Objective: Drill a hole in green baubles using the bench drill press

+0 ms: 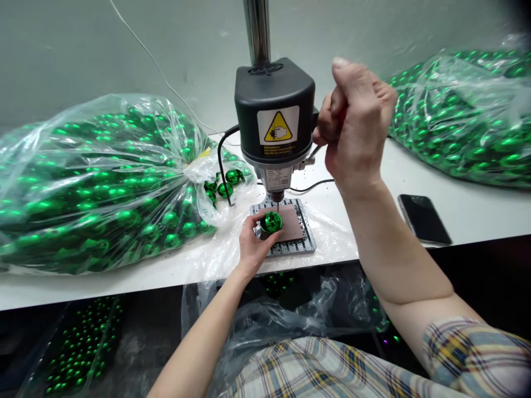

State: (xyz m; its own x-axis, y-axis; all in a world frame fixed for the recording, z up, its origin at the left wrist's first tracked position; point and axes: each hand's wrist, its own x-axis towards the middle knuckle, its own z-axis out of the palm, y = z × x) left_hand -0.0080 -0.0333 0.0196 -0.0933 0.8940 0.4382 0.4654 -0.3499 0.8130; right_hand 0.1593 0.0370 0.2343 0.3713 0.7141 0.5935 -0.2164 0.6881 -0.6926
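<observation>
Head view, looking down: a green bauble point(271, 221) sits on the brown pad of the drill press base point(290, 243), directly under the bit, near the front edge of the white counter point(468, 213). It is round, so no long axis shows; a dark opening seems to face up toward the bit, though it is too small to be sure. The left hand point(253, 243) holds it, fingers point(260, 219) clamped around its left side. The right hand point(357, 124) is raised beside the black drill press head point(274, 110), fingers curled tight around the feed lever, most of which the fist hides.

A yellow warning triangle with a hand symbol is on the head's white label point(277, 125); the small print below it is unreadable.

On the left lies a clear plastic bag point(91, 182) full of green baubles, its mouth open toward the press with a few at the opening. A second full bag point(464, 110) lies on the right. Another clear bag point(290, 309) hangs below the counter edge, with some green pieces inside. A dark phone point(423, 219) lies face up on the right, well apart from the press.
</observation>
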